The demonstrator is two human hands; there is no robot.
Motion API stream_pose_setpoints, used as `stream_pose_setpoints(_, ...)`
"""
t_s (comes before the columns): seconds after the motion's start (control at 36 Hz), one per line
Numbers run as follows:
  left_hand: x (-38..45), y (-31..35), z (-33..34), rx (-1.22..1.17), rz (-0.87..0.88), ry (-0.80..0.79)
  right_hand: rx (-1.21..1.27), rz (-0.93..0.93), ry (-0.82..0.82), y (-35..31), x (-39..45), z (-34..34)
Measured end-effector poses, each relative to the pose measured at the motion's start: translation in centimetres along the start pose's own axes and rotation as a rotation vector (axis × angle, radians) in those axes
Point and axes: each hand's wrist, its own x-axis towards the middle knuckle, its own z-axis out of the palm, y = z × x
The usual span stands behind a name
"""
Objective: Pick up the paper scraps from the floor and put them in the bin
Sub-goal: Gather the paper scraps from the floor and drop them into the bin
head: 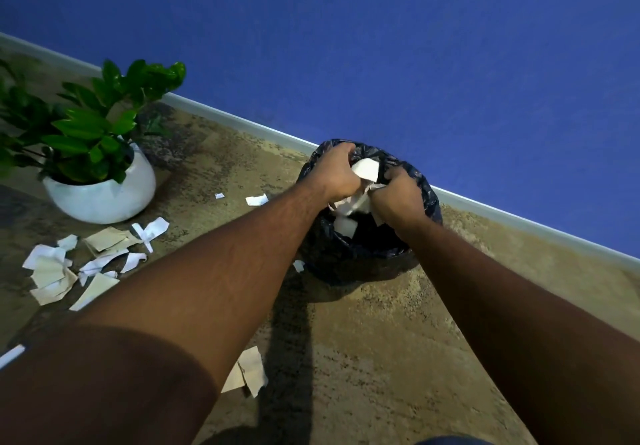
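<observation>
A bin (349, 264) lined with a black bag stands on the carpet by the blue wall. Both hands are over its mouth. My left hand (334, 171) and my right hand (398, 195) together grip a bunch of white paper scraps (365, 169) between them, above the opening. One scrap (344, 226) hangs or falls inside the bin. A heap of white and beige scraps (79, 264) lies on the floor to the left. Smaller scraps lie near the bin: one scrap (257, 199) behind my left forearm, a bit (298, 265) at the bin's foot.
A green plant in a white pot (104, 195) stands at the left, just behind the heap of scraps. More beige pieces (247, 372) lie under my left forearm. A grey skirting board (235, 119) runs along the blue wall.
</observation>
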Motion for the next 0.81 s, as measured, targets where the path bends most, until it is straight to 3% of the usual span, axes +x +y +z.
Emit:
stream_pose_setpoints(0.19, -0.6, -1.5, -1.8, -0.025, 0.063, -0.075, 0.01, -0.013, -0.089, 0.1, -0.1, 1.0)
stream_pose_setpoints(0.44, -1.9, -5.1, -5.7, -0.033, 0.112, 0.064, -0.078, -0.17, -0.031, -3.2, 0.0, 2.7)
stream_pose_setpoints(0.72, -5.1, -13.7, -10.1, 0.238, 0.027, 0.076, -0.283, -0.555, 0.042, -8.9, -2.0, 8.2)
stream_pose_setpoints(0.81, -5.9, -16.1, -11.2, 0.359, -0.022, 0.068, -0.329, -0.657, -0.008, -10.1, -3.1, 10.4)
